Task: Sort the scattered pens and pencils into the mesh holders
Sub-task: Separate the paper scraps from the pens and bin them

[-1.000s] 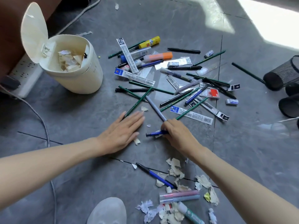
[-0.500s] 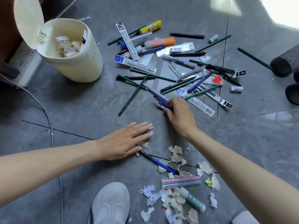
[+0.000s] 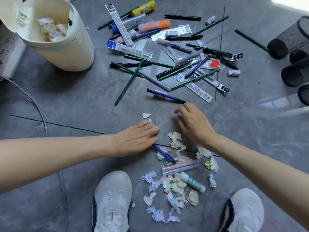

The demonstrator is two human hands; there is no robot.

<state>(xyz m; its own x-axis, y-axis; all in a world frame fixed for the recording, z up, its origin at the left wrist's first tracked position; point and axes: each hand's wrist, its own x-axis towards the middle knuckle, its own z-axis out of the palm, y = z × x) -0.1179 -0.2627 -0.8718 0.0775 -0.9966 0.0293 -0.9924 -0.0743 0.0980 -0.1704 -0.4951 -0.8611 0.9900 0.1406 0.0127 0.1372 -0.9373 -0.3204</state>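
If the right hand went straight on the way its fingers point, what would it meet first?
Probably the blue pen lying just beyond the right hand, black end nearest; the hand's height above the floor is unclear.

The floor (image 3: 66, 101) is showing smooth grey tile, shining glossy at right. The bin (image 3: 70, 52), upper left, is looking like matt cream plastic. The holders (image 3: 291, 37), right edge, are showing black mesh. Pens (image 3: 165, 96) are gleaming plastic, pencils (image 3: 128, 82) lacquered green, scraps (image 3: 177, 143) crumpled paper, shoes (image 3: 113, 198) woven cloth.
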